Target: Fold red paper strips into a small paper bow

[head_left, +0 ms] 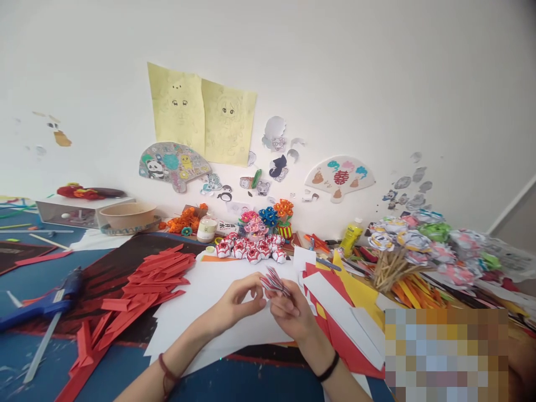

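Both my hands meet over white sheets of paper (209, 312) near the table's front. My left hand (237, 304) pinches one side of a small folded red-and-white paper piece (274, 281). My right hand (293, 314) grips the same piece from the other side, its fingers curled under it. A pile of folded red paper strips (151, 282) lies to the left of my hands. Just behind them sits a cluster of finished red-and-white paper flowers (251, 249).
A blue glue gun (50, 301) lies at the left on the blue table (25, 279). A bowl (128, 215) and a box stand at the back left. Paper flowers on wooden sticks (414, 245), coloured strips and a yellow glue bottle (350, 237) crowd the right. Red and yellow sheets lie beside my right hand.
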Demonstrator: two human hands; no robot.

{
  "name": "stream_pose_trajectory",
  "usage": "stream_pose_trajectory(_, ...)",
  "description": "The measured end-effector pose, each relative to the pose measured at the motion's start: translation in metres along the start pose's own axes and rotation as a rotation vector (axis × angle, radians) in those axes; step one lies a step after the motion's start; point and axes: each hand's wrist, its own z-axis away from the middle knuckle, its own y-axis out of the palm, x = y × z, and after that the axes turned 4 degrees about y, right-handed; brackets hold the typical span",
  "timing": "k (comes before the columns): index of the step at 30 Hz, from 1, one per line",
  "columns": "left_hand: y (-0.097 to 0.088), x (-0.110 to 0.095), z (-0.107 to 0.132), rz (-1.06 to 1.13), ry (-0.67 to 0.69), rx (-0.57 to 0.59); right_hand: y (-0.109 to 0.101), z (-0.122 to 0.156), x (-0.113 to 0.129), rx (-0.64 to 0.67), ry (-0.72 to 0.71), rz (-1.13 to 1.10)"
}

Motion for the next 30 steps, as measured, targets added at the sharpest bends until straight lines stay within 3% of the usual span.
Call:
stream_pose_trajectory(4, -0.001, 0.001, -0.003, 0.050, 0.024, 0.035, 0.002, 0.002, -0.001, 0.031, 0.015, -0.047)
stream_pose_trajectory(9, 0.003, -0.010, 0.001, 0.001, 0.054, -0.009, 0.006, 0.000, 0.000, -0.203, -0.177, -0.025)
stream_pose_trajectory(12, 0.010, -0.021, 0.006, -0.115, 0.103, -0.030, 0.004, -0.004, -0.003, -0.351, -0.244, 0.186)
stream_pose_trajectory(17, 0.016, -0.020, 0.011, -0.169, 0.068, -0.206, 0.002, -0.007, -0.004, -0.568, -0.433, 0.702)
stream_pose_trajectory(21, 0.017, -0.010, 0.009, 0.122, -0.108, -0.255, 0.002, -0.005, -0.001, -0.662, -0.544, 1.133)
stream_pose_trajectory(24, 0.017, -0.007, 0.006, 0.301, -0.281, -0.223, -0.003, -0.002, -0.002, -0.643, -0.664, 1.424)
stream_pose_trajectory(30, 0.013, 0.001, 0.004, 0.373, -0.515, -0.187, -0.018, -0.001, -0.011, -0.539, -0.701, 1.749)
